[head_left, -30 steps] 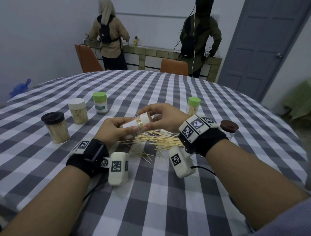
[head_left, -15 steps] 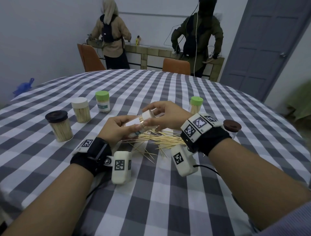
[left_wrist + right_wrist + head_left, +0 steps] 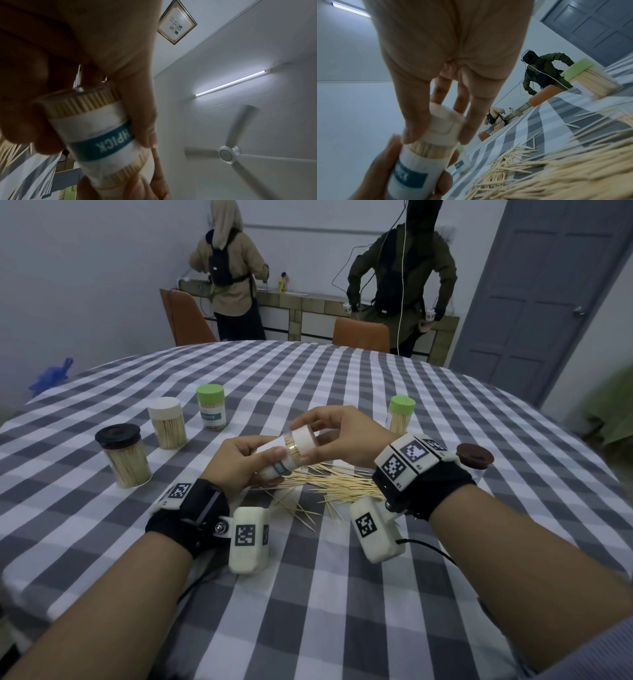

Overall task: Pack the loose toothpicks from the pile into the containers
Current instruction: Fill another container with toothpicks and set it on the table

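Brown-lidded container [image 3: 475, 463] half hidden behind wrist, ceiling fan [image 3: 229, 154] blurred

Dim room; tube light [image 3: 229, 83] glares; wrist views blurred, edges warped.

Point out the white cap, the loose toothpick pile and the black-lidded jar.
white cap [image 3: 304, 438], head view, its side wall.
loose toothpick pile [image 3: 337, 482], head view, dense middle.
black-lidded jar [image 3: 118, 435], head view, its lid.

Bare cloth [image 3: 308, 594] nr side; jars [image 3: 168, 422] far.
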